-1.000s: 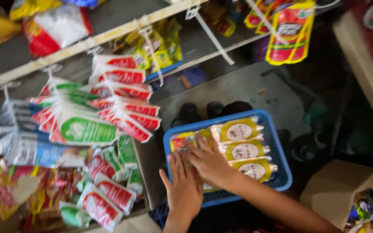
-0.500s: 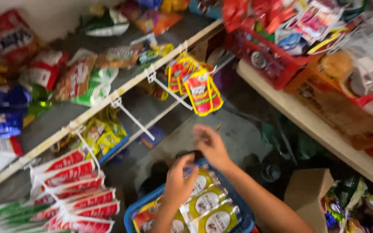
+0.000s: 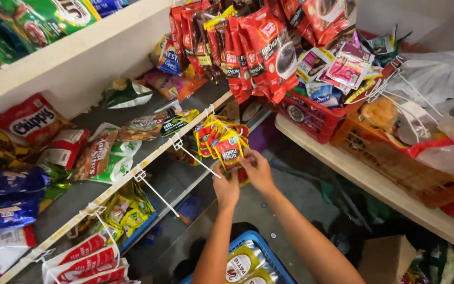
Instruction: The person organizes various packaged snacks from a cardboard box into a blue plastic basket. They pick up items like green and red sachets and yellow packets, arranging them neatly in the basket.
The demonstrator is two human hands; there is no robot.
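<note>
Both my hands are raised to a bunch of red and yellow sachets (image 3: 222, 139) hanging from a white hook on a shelf rail (image 3: 132, 173). My right hand (image 3: 257, 169) pinches the lower edge of the front sachet (image 3: 230, 152). My left hand (image 3: 226, 188) sits just below and left of it, fingers curled near the tip of a bare white peg (image 3: 199, 159); whether it grips anything I cannot tell. Below my arms, a blue basket (image 3: 269, 252) holds yellow-green pouches (image 3: 240, 263).
Snack bags (image 3: 101, 152) lie on the grey shelves at left. Red and white packets (image 3: 85, 257) hang bottom left. Red pouches (image 3: 258, 47) hang above a red basket (image 3: 311, 118); an orange basket (image 3: 395, 163) stands on a wooden shelf at right. A cardboard box (image 3: 387, 260) stands bottom right.
My hands left the blue basket and rose to the hanging red and yellow sachets. The view tilted upward, bringing the upper shelves and baskets into sight.
</note>
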